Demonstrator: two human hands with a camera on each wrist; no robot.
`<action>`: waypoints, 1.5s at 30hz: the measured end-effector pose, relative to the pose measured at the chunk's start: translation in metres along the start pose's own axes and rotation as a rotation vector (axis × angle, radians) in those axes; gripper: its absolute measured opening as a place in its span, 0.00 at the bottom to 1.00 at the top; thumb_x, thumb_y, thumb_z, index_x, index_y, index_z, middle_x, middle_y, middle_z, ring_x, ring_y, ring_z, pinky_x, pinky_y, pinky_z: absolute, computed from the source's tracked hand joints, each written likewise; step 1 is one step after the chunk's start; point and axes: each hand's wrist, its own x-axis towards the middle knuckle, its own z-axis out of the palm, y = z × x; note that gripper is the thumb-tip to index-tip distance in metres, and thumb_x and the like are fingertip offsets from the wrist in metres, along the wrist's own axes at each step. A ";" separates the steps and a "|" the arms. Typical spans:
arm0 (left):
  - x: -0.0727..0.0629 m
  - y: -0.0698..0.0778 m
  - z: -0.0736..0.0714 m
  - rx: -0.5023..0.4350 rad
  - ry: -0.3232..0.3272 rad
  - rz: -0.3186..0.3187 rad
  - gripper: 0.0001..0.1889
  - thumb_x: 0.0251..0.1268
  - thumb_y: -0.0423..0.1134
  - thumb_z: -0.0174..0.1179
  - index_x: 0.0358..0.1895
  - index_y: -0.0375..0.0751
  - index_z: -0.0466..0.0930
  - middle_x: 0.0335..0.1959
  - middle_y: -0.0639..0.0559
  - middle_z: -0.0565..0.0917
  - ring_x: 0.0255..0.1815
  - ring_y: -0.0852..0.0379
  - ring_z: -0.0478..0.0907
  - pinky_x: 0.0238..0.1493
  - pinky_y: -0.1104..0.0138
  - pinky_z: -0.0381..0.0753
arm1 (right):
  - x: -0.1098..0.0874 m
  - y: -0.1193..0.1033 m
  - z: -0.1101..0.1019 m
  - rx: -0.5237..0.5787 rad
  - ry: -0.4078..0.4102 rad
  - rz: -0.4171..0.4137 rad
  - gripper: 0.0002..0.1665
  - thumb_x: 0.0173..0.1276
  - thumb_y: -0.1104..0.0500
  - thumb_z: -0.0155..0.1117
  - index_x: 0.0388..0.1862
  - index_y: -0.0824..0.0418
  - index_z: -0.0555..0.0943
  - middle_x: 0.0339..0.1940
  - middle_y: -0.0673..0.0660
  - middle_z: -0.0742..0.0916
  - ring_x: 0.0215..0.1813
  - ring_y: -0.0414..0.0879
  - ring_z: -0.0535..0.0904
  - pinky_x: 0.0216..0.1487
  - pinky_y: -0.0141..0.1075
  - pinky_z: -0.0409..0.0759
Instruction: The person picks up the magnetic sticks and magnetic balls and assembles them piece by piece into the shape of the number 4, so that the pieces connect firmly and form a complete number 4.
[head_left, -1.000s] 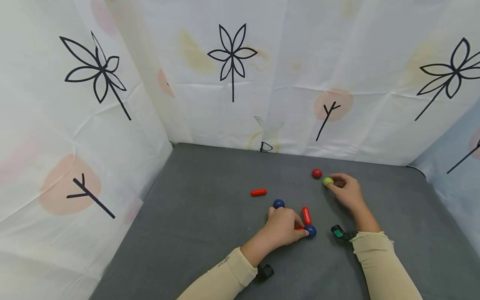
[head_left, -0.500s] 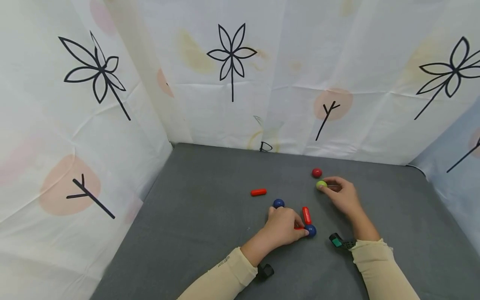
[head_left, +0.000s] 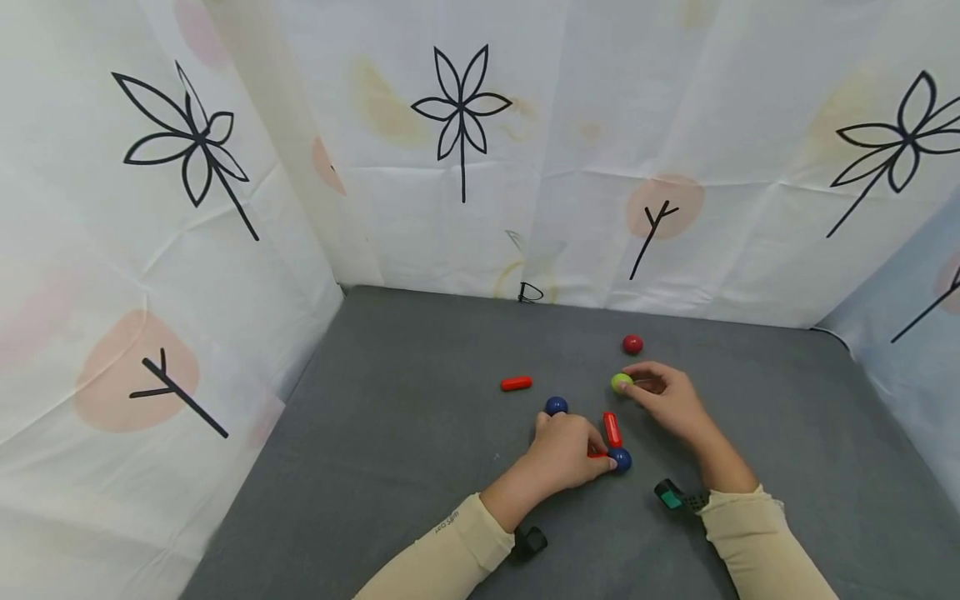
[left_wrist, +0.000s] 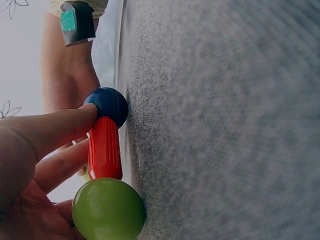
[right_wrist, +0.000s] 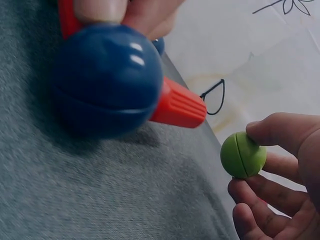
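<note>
My left hand (head_left: 564, 454) pinches a blue ball (head_left: 619, 460) low over the grey table, thumb on its side. From that ball a red rod (left_wrist: 105, 150) runs to a green ball (left_wrist: 108, 210) near the palm, hidden in the head view. A second red rod (head_left: 612, 429) sticks out from the blue ball, pointing away. Another blue ball (head_left: 556, 406) shows just beyond the left knuckles. My right hand (head_left: 667, 402) pinches a light green ball (right_wrist: 243, 155) between thumb and fingertips, past the free end of the outward rod and apart from it.
Farther back on the table (head_left: 420, 350) lies a loose red ball (head_left: 632, 344). A loose red rod (head_left: 516, 383) lies left of the hands. Patterned white cloth (head_left: 555, 225) stands around the table's back and sides.
My right hand has moved left and nearer with the light green ball, approaching the outward red rod. The left hand stays almost still on the blue ball.
</note>
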 end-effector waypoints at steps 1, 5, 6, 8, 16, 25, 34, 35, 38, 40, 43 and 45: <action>0.000 0.000 0.000 -0.001 0.001 0.002 0.10 0.65 0.56 0.76 0.40 0.58 0.95 0.31 0.71 0.87 0.34 0.71 0.73 0.52 0.60 0.64 | -0.001 -0.001 0.001 0.005 -0.005 -0.004 0.21 0.77 0.53 0.70 0.60 0.66 0.85 0.56 0.67 0.89 0.43 0.29 0.82 0.41 0.31 0.82; 0.000 0.000 -0.001 -0.005 0.006 0.009 0.10 0.65 0.56 0.76 0.40 0.58 0.95 0.31 0.70 0.88 0.35 0.69 0.72 0.50 0.61 0.63 | -0.003 -0.004 0.005 0.033 -0.028 -0.018 0.20 0.77 0.55 0.70 0.60 0.66 0.85 0.54 0.67 0.89 0.43 0.29 0.84 0.41 0.31 0.82; 0.000 0.000 -0.001 -0.005 0.006 0.010 0.10 0.65 0.56 0.76 0.40 0.58 0.95 0.32 0.70 0.88 0.35 0.69 0.71 0.50 0.61 0.63 | -0.004 -0.005 0.006 0.039 -0.032 -0.021 0.20 0.77 0.55 0.70 0.59 0.66 0.85 0.53 0.66 0.90 0.43 0.30 0.84 0.41 0.31 0.82; 0.000 0.000 -0.001 -0.004 0.007 0.009 0.10 0.65 0.56 0.76 0.40 0.58 0.95 0.32 0.70 0.88 0.36 0.68 0.71 0.49 0.61 0.62 | -0.005 -0.006 0.007 0.049 -0.042 -0.026 0.19 0.77 0.55 0.71 0.59 0.66 0.85 0.52 0.66 0.90 0.43 0.32 0.85 0.41 0.31 0.82; 0.000 0.000 0.000 0.000 0.012 0.014 0.10 0.64 0.56 0.76 0.40 0.58 0.95 0.31 0.70 0.88 0.36 0.69 0.73 0.50 0.61 0.63 | -0.008 -0.009 0.012 0.054 -0.081 -0.024 0.19 0.75 0.55 0.72 0.57 0.66 0.85 0.48 0.62 0.90 0.40 0.38 0.85 0.40 0.32 0.82; -0.001 0.000 0.001 0.015 0.016 0.010 0.10 0.65 0.56 0.76 0.40 0.58 0.95 0.33 0.70 0.88 0.36 0.66 0.70 0.48 0.61 0.62 | -0.011 -0.006 0.013 0.049 -0.123 -0.001 0.19 0.75 0.54 0.72 0.57 0.65 0.86 0.48 0.63 0.90 0.41 0.44 0.86 0.41 0.33 0.82; -0.001 -0.001 0.002 0.013 0.016 0.011 0.09 0.65 0.56 0.75 0.38 0.59 0.95 0.31 0.71 0.88 0.35 0.66 0.70 0.48 0.62 0.62 | -0.013 -0.005 0.014 0.051 -0.138 -0.016 0.18 0.76 0.55 0.71 0.56 0.65 0.85 0.47 0.63 0.91 0.40 0.41 0.85 0.39 0.33 0.82; -0.001 -0.001 0.002 0.011 0.018 0.012 0.09 0.65 0.56 0.75 0.38 0.59 0.95 0.31 0.71 0.88 0.35 0.66 0.70 0.48 0.62 0.62 | -0.013 -0.005 0.014 0.052 -0.138 -0.019 0.18 0.76 0.55 0.71 0.56 0.65 0.86 0.46 0.63 0.91 0.40 0.41 0.85 0.39 0.33 0.82; -0.001 -0.001 0.002 0.003 0.021 0.017 0.09 0.65 0.56 0.76 0.38 0.58 0.95 0.30 0.71 0.88 0.35 0.66 0.69 0.48 0.62 0.62 | -0.013 -0.005 0.013 0.051 -0.135 -0.023 0.17 0.76 0.55 0.71 0.56 0.65 0.86 0.46 0.63 0.91 0.39 0.42 0.86 0.39 0.33 0.81; -0.001 -0.001 0.002 -0.002 0.022 0.019 0.09 0.65 0.56 0.76 0.37 0.58 0.95 0.30 0.71 0.88 0.35 0.66 0.69 0.47 0.62 0.62 | -0.013 -0.005 0.013 0.051 -0.135 -0.023 0.17 0.76 0.55 0.71 0.56 0.65 0.86 0.46 0.63 0.91 0.39 0.41 0.86 0.39 0.33 0.81; -0.001 -0.001 0.002 -0.004 0.023 0.023 0.09 0.65 0.56 0.75 0.38 0.59 0.95 0.30 0.71 0.88 0.35 0.67 0.69 0.47 0.62 0.61 | -0.014 -0.006 0.014 0.054 -0.133 -0.021 0.17 0.76 0.56 0.71 0.56 0.65 0.86 0.46 0.63 0.91 0.39 0.39 0.86 0.39 0.33 0.82; -0.001 -0.002 0.002 -0.006 0.025 0.028 0.09 0.65 0.56 0.75 0.38 0.58 0.95 0.30 0.71 0.88 0.35 0.67 0.69 0.47 0.62 0.61 | -0.014 -0.007 0.014 0.056 -0.133 -0.022 0.17 0.76 0.56 0.71 0.56 0.65 0.86 0.46 0.63 0.91 0.39 0.38 0.86 0.40 0.33 0.82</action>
